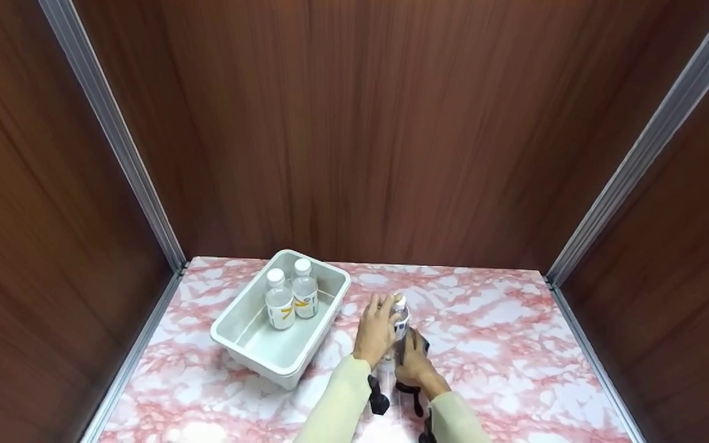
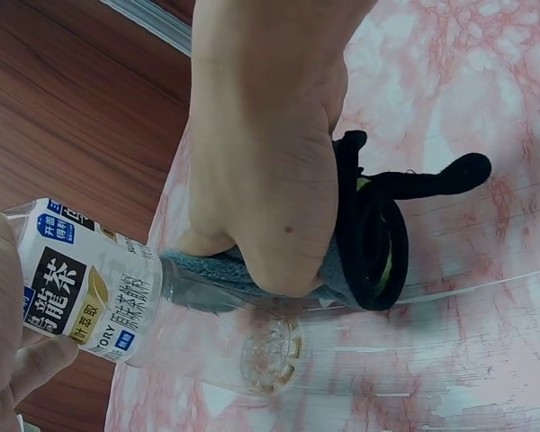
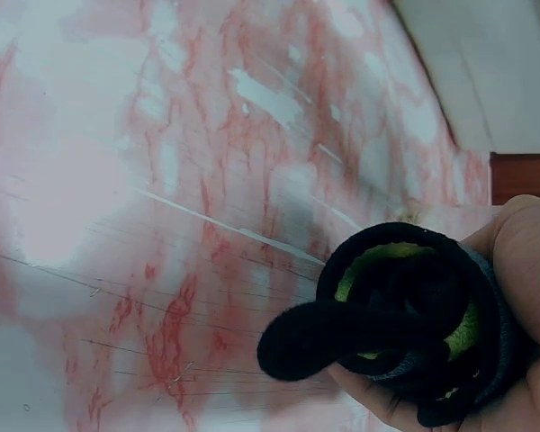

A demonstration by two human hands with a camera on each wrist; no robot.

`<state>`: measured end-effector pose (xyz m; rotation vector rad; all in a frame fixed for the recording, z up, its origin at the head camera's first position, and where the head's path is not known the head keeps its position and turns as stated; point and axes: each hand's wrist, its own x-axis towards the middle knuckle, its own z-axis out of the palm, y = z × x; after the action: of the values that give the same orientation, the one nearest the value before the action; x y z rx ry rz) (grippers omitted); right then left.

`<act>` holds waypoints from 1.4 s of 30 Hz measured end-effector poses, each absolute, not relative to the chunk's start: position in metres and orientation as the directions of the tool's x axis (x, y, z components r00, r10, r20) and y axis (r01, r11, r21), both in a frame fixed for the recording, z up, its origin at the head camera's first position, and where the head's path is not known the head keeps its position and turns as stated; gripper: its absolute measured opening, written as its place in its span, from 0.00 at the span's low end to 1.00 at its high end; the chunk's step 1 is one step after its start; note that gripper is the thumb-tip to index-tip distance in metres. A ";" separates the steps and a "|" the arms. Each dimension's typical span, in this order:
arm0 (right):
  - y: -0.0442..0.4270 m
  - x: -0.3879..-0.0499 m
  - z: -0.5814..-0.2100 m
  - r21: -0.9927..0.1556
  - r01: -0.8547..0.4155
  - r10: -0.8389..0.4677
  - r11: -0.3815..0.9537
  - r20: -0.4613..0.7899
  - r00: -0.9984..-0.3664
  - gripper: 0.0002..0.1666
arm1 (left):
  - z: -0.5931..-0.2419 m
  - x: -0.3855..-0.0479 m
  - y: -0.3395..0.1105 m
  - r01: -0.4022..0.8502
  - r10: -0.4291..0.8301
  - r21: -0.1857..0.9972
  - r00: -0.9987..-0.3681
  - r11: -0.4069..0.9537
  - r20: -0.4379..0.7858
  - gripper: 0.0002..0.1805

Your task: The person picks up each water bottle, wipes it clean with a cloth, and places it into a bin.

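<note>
A clear plastic bottle with a white cap and a white oolong tea label stands on the table between the hands. My left hand grips its upper part, with fingers around the label in the left wrist view. Against the lower side of the bottle, my right hand holds a rolled grey-blue cloth with black edging and a loose black strap. The roll's end shows yellow-green inside in the right wrist view. Some right fingertips are hidden behind the cloth.
Left of the hands, a pale plastic bin stands at an angle. Two white-capped bottles are upright inside it. Brown wood-grain panels with metal edge strips enclose the pink-and-white marbled table at the back and sides.
</note>
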<state>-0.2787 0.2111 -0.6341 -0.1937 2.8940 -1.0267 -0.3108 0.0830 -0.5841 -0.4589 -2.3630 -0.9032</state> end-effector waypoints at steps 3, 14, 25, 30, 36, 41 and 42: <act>0.211 -0.278 -0.634 -0.605 -0.070 -0.136 0.793 -0.064 -0.989 0.61 | -0.584 -0.310 0.083 0.491 0.110 0.493 -0.780 0.718 0.616 0.18; 0.217 -0.277 -0.635 -0.500 0.009 -0.117 0.866 -0.220 -0.968 0.59 | -0.585 -0.311 0.084 0.495 0.112 0.494 -0.779 0.715 0.617 0.16; 0.223 -0.280 -0.644 -0.559 -0.014 -0.135 0.829 -0.174 -0.975 0.54 | -0.584 -0.310 0.084 0.473 0.114 0.515 -0.805 0.714 0.582 0.16; 0.227 -0.283 -0.644 -0.644 -0.064 -0.156 0.762 -0.087 -0.984 0.49 | -0.583 -0.310 0.083 0.471 0.105 0.524 -0.806 0.710 0.582 0.17; 0.236 -0.291 -0.632 -0.761 -0.161 -0.169 0.629 0.069 -0.983 0.56 | -0.583 -0.308 0.082 0.492 0.102 0.521 -0.787 0.697 0.608 0.18; 0.241 -0.296 -0.613 -0.776 -0.203 -0.145 0.597 0.145 -0.979 0.55 | -0.582 -0.306 0.078 0.493 0.102 0.524 -0.788 0.694 0.607 0.17; 0.241 -0.297 -0.609 -0.771 -0.205 -0.140 0.602 0.150 -0.979 0.54 | -0.582 -0.306 0.077 0.493 0.100 0.526 -0.789 0.693 0.607 0.17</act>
<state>-0.2971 0.2413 -0.6094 -0.3103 2.8781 -1.4009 -0.3059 0.0768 -0.5824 -0.4535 -2.3544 -0.9490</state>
